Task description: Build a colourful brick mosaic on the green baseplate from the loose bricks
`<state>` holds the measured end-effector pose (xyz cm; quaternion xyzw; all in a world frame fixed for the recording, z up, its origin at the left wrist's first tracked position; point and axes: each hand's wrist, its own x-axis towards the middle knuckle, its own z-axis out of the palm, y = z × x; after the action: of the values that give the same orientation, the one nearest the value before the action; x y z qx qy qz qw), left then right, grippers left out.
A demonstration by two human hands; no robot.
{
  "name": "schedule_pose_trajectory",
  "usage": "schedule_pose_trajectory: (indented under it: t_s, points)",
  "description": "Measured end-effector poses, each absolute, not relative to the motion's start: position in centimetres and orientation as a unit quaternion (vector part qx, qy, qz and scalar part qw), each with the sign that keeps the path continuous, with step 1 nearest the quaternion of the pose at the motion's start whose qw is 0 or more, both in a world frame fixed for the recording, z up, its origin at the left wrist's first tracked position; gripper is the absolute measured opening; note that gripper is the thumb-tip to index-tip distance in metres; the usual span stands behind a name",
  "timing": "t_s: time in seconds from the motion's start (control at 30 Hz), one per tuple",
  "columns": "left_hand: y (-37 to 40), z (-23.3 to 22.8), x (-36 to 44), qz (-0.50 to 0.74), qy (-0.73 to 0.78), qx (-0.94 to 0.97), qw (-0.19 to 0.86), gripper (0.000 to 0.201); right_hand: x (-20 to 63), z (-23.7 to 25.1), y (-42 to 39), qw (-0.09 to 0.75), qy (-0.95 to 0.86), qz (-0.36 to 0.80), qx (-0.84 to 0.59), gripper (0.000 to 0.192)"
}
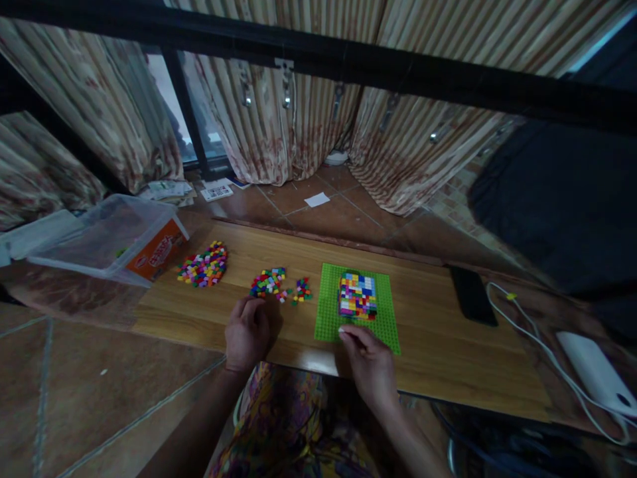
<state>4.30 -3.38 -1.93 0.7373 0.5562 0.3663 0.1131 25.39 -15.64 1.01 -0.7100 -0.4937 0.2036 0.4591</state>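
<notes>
The flat green studded plastic baseplate [356, 303] is laid on the long wooden plank surface [438, 345], with its long axis running away from the person. A block of small multicoloured bricks [357, 295] is built on its far half. The right hand [371, 364] is set at the near edge of the baseplate, directly before that block, its fingertips [344, 330] pinched together on something too small to be made out. The left hand [247, 333] is rested on the surface well to the left, fingers curled loosely and nothing seen in them, just short of the middle heap of loose coloured bricks [269, 282]. A smaller cluster of bricks [301, 291] lies between that heap and the baseplate; a larger heap [204, 265] lies further left. The right hand is thus the nearer to the baseplate, the left to the loose bricks.
</notes>
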Motion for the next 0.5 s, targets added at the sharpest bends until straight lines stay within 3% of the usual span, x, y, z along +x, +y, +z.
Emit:
schedule_pose_trajectory:
  t_s: [0.17, 0.5]
  points:
    - [-3.2, -2.1, 4.3, 0.356, 0.556, 0.746, 0.089, 0.015, 29.2, 0.5, -15.9, 0.464, -0.433, 0.166, -0.755, 0.02]
    - [-3.1, -2.3, 4.3, 0.351, 0.561, 0.745, 0.08, 0.015, 29.8, 0.4, -13.7, 0.423, -0.486, 0.088, -0.76, 0.02]
